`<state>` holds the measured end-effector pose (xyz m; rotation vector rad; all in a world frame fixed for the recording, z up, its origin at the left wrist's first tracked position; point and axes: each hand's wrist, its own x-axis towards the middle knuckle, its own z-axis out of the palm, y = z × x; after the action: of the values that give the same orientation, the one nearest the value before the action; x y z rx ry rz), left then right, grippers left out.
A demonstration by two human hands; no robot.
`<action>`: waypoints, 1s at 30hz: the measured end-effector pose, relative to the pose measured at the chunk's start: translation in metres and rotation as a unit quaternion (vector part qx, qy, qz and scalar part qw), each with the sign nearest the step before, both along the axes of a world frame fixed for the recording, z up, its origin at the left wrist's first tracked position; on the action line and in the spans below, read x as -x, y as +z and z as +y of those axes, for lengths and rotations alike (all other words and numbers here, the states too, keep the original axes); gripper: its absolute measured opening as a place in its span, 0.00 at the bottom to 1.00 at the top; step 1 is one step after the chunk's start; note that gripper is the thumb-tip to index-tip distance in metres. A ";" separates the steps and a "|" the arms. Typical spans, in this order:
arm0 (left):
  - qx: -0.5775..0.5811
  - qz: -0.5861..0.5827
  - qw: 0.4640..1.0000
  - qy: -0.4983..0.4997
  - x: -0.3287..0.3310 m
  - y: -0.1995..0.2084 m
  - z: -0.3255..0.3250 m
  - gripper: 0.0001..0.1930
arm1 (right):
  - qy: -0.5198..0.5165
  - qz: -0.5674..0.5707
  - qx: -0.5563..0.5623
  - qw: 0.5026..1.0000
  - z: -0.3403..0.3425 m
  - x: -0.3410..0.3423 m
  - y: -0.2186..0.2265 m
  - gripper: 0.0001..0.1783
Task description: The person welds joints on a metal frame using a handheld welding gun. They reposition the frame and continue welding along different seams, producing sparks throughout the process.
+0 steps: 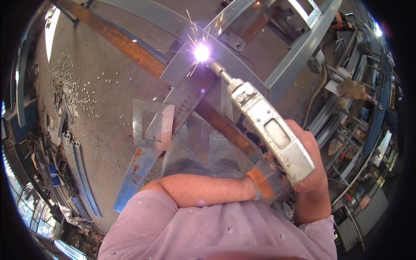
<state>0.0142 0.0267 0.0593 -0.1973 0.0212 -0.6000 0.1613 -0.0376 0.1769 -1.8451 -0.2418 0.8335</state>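
Note:
My right hand is bare and wrapped round the rear of a silver handheld laser welding gun. The gun slants up and left, its nozzle ending just short of a bright white-violet weld spot that throws sparks. The spot lies where grey steel beams meet at a corner; glare hides the seam. My left forearm crosses my body to the right. My left hand, in a grey and orange glove, sits beneath the gun's rear, close to my right hand; its fingers are hidden.
A square metal frame plate lies on a beam before my legs. A rusty beam runs to the upper left. Small metal bits litter the floor at left. Stacked steel profiles stand on the right.

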 end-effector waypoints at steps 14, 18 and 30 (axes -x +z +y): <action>0.015 -0.001 1.000 0.017 0.006 -0.001 -0.001 0.22 | 0.015 -0.029 0.018 0.999 -0.004 0.003 -0.004 0.29; 0.025 -0.003 0.999 0.032 0.007 -0.003 -0.002 0.22 | 0.008 -0.027 0.004 1.000 -0.004 0.005 -0.005 0.29; 0.029 0.016 0.999 0.031 0.014 -0.004 0.001 0.22 | -0.014 -0.002 -0.006 1.000 -0.002 0.005 -0.003 0.26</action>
<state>0.0006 0.0281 0.0550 -0.2620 0.0284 -0.5353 0.1562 -0.0392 0.1743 -1.8346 -0.2229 0.8079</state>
